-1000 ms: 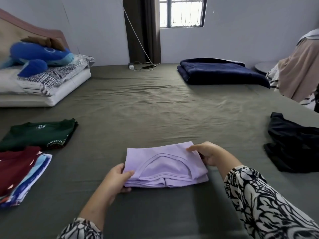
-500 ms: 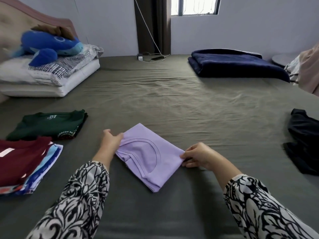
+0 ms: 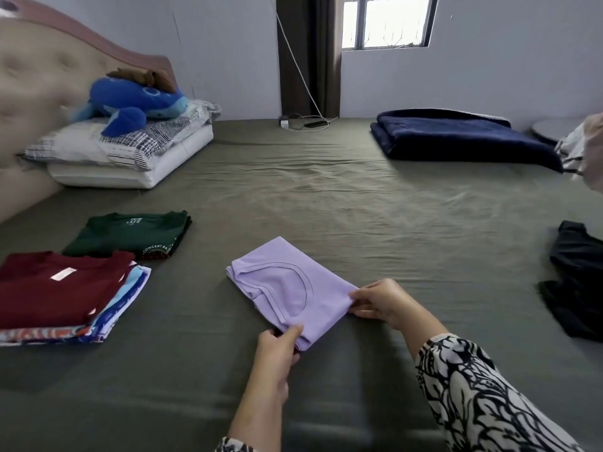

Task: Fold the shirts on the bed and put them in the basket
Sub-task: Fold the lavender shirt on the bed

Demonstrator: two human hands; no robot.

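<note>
Olive bed (image 3: pixel 326 197) holds a folded stack (image 3: pixel 65 295), a folded green shirt (image 3: pixel 130 233), an unfolded black garment (image 3: pixel 577 282) and the folded lilac shirt (image 3: pixel 290 288), pinched by left hand (image 3: pixel 277 347) and right hand (image 3: pixel 381 301); no basket shows.

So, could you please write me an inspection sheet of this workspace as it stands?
Surface: olive bed sheet, lightly wrinkled.
Job's things: folded lilac shirt at centre; folded green shirt and a stack topped by a maroon shirt on the left; unfolded black garment on the right; basket not seen.
Clutter: navy blanket, pillows, blue plush toy.
Grippers: left hand and right hand each pinch a lilac shirt corner.
Cables: white cable down the wall to a charger.
Surroundings: headboard, window, curtain.
</note>
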